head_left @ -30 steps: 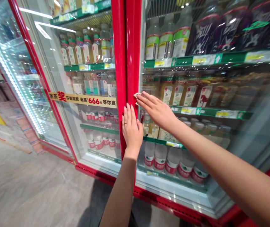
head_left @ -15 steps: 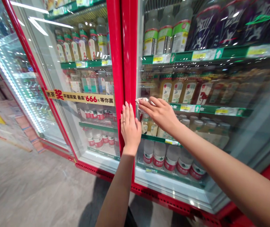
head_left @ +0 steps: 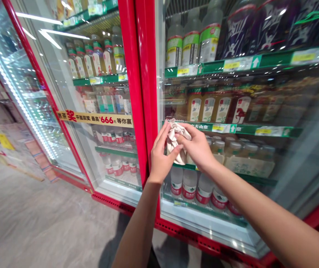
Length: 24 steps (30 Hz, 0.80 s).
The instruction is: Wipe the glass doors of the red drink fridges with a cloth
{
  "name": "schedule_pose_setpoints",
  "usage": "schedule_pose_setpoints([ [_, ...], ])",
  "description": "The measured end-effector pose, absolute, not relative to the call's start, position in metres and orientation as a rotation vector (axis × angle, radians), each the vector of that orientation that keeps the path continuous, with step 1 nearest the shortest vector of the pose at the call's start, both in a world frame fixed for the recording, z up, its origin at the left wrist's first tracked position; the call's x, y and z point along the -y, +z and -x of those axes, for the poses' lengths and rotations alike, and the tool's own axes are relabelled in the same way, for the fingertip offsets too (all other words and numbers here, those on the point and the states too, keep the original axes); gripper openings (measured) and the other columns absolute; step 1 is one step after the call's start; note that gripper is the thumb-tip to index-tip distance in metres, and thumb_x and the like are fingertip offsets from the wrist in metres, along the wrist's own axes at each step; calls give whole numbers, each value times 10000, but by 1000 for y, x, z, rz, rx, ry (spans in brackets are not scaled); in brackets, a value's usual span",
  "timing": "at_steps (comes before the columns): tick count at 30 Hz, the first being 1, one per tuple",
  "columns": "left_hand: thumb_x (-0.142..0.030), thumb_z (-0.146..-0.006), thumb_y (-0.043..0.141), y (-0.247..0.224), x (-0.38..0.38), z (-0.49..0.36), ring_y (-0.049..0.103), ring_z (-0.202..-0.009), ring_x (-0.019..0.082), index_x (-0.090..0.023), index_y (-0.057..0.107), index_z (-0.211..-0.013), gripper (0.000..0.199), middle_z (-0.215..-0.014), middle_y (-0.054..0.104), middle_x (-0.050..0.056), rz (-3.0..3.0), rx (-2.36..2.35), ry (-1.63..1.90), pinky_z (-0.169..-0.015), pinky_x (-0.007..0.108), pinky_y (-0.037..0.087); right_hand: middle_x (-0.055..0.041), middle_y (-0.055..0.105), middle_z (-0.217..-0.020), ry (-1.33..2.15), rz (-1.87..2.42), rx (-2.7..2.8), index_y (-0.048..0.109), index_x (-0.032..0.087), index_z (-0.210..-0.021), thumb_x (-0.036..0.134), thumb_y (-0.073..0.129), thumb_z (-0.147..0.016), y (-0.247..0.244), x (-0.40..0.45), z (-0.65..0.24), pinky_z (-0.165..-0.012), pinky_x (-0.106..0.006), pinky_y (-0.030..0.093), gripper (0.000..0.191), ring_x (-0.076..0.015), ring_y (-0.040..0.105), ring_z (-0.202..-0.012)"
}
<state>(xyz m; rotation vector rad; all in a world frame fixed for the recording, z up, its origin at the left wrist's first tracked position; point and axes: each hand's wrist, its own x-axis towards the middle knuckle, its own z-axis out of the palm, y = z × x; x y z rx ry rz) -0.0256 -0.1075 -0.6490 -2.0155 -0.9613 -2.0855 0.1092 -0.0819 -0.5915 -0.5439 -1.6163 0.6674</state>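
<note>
A crumpled off-white cloth (head_left: 176, 130) is bunched between my two hands, just in front of the right glass door (head_left: 262, 230). My left hand (head_left: 161, 156) grips its left side, thumb pressed on the folds. From the right, my right hand (head_left: 198, 146) pinches the same cloth between thumb and fingers, some of which are hidden behind it. Close to my left hand runs the red door frame (head_left: 145, 93) of the drinks cooler. Whether the cloth touches the glass, I cannot tell.
Behind the glass stand rows of bottles (head_left: 195, 106) on shelves with green price strips (head_left: 242, 65). A yellow banner (head_left: 95, 119) crosses the left door. Farther left are another lit cooler (head_left: 31, 89) and stacked boxes (head_left: 4, 134). Grey floor (head_left: 61, 223) lies below.
My left hand has left the red frame, moved right and taken hold of the cloth. My right hand has turned, bringing the bunched cloth into plain view between both hands.
</note>
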Motion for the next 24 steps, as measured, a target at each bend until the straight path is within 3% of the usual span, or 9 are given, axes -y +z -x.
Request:
schedule_pose_setpoints([
  [5,-174,-971,783,-640,110,29,729,-1271,197,-370,757,-1315,397,-1338,768,7,1941,926,-1987,-1143,399,602,-59,733,-1466,1056,555,1564,675,307,-1417,383,702,-882,-608,91,-129,-1099,-500,599,541,-296,704,-1303],
  [9,-130,-979,736,-638,104,30,739,-1146,193,-311,795,-1205,295,-1180,777,19,1621,1051,-1974,-1065,399,625,-55,657,-1583,733,610,1829,616,323,-1519,383,627,-988,-624,101,-152,-1243,-537,501,534,-292,630,-1445],
  [12,-154,-1036,643,-637,94,35,704,-1225,210,-304,799,-1225,288,-1244,766,38,1352,1103,-1923,-1157,452,567,-57,576,-1666,144,689,2035,501,334,-1633,265,518,-1063,-641,108,-176,-1306,-551,439,575,-276,532,-1549],
  [16,-182,-1113,477,-641,75,32,602,-1446,228,-329,728,-1404,412,-1465,726,42,1414,1117,-1779,-1320,498,425,-76,547,-1688,-505,711,2092,271,299,-1751,144,534,-1036,-663,109,-210,-1309,-532,446,778,-294,453,-1608],
  [20,-244,-1121,476,-653,55,13,412,-1636,237,-296,498,-1644,526,-1663,579,63,1457,1139,-1638,-1386,513,344,-78,479,-1732,-658,835,2058,80,295,-1778,142,526,-1041,-675,101,-229,-1311,-553,431,875,-306,430,-1620],
  [24,-273,-1118,518,-661,50,6,350,-1670,228,-318,390,-1701,598,-1715,514,63,1468,1111,-1570,-1380,518,353,-50,423,-1759,-682,853,2061,34,327,-1772,147,533,-1046,-682,92,-230,-1318,-541,404,899,-293,400,-1634],
])
